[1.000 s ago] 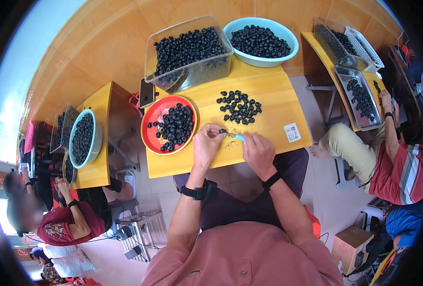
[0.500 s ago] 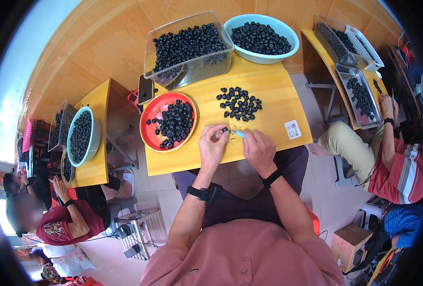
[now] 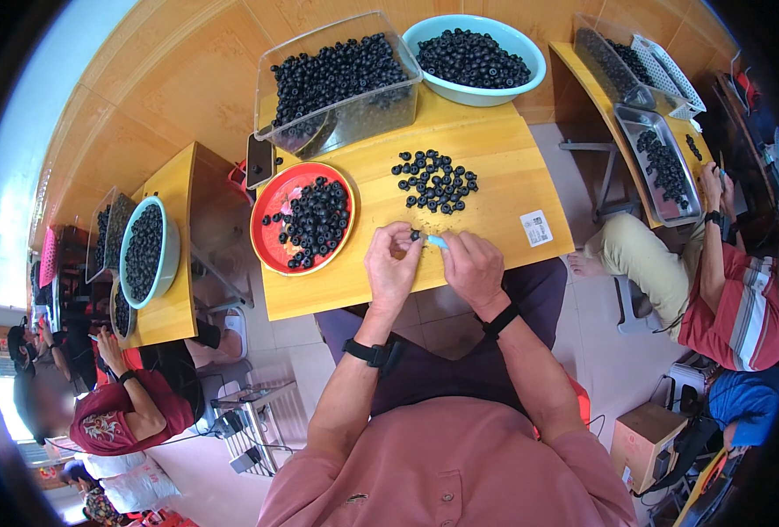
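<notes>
Over the near part of the yellow table (image 3: 354,294), my left hand (image 3: 391,262) pinches one small black bead-like piece (image 3: 415,235) between thumb and fingertips. My right hand (image 3: 475,266) is closed round a small tool with a light blue handle (image 3: 438,241), its tip at the piece. The tip itself is too small to make out. Just beyond my hands lies a loose group of black round pieces (image 3: 436,182), some showing a hole. Left of my hands, a red round tray (image 3: 271,250) with a yellow rim holds a heap of the same pieces.
At the table's back stand a clear plastic bin (image 3: 346,123) and a light blue basin (image 3: 530,75), both full of black pieces. A phone (image 3: 259,162) lies by the tray, a white label (image 3: 535,228) at right. Co-workers sit at side tables left (image 3: 174,303) and right (image 3: 574,66).
The whole view has shifted slightly. My hands remain together at the black piece, with the blue-handled tool turned a little against it.
</notes>
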{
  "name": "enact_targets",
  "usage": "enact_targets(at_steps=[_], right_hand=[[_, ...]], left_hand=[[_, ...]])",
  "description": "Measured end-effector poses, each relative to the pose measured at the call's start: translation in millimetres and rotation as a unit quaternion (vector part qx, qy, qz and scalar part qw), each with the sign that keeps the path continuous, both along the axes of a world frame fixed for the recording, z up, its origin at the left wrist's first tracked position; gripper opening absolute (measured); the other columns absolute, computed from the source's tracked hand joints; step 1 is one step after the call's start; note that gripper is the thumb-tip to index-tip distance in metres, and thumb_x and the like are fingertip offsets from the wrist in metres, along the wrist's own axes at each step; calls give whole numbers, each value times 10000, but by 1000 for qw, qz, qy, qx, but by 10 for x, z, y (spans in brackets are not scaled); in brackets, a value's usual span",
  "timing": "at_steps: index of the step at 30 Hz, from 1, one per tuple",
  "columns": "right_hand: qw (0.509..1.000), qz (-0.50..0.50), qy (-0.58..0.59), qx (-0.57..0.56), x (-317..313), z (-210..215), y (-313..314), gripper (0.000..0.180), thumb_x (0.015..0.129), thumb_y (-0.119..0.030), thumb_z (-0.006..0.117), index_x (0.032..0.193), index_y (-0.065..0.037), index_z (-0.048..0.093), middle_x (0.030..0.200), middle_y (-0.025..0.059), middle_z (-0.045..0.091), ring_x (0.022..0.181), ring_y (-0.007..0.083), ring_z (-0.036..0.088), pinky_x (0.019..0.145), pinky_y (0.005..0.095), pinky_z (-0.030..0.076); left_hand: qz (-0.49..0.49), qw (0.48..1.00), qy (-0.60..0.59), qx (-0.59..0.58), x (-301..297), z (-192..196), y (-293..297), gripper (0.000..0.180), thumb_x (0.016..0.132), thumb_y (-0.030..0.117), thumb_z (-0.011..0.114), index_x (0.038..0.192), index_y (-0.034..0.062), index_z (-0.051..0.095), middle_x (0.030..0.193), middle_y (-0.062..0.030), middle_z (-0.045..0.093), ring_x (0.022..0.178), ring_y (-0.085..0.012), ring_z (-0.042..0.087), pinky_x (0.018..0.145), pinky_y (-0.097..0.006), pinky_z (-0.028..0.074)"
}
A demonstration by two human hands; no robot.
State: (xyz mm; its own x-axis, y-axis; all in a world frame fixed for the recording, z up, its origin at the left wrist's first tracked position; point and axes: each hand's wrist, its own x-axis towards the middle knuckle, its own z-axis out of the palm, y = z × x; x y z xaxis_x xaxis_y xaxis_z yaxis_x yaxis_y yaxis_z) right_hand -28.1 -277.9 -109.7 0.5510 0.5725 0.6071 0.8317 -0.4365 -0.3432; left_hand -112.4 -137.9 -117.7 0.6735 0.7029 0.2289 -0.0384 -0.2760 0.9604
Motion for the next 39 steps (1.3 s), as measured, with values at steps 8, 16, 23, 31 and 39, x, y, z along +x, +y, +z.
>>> enact_targets(at_steps=[8,16,23,31,39], right_hand=[[1000,15,-14,-6,-10,-22,29,155,861,-131,744,1003,-75,716,779,56,589,701,241,639,618,389,505],[1000,10,-25,-5,-6,-29,36,165,865,-132,746,1016,-69,726,774,52,582,697,232,637,607,380,499],[1000,3,-23,-7,-26,-10,39,165,863,-139,752,1011,-71,724,770,50,582,693,231,638,600,382,501],[1000,-17,-8,-6,-25,-41,42,150,881,-136,726,1018,-77,716,778,56,595,696,240,653,613,386,520],[999,-22,-15,-19,-5,-57,87,110,902,-143,715,995,-86,708,778,49,599,707,234,663,623,388,529]], left_hand=[[5,997,12,76,-2,3,1,295,839,-74,806,1093,30,698,943,-82,690,815,-166,718,725,-287,586],[0,995,15,96,-15,44,-12,291,832,-74,811,1080,26,698,934,-90,675,822,-182,718,736,-300,592],[-5,995,23,95,-43,48,-16,268,841,-71,809,1060,19,683,935,-91,667,829,-187,714,739,-304,594],[-9,999,23,24,-70,-97,16,225,859,-53,814,998,4,646,900,-80,663,838,-158,705,738,-296,584],[10,997,-9,73,-43,36,40,235,888,-72,793,1103,-12,722,1006,-60,639,833,-108,657,738,-245,549]])
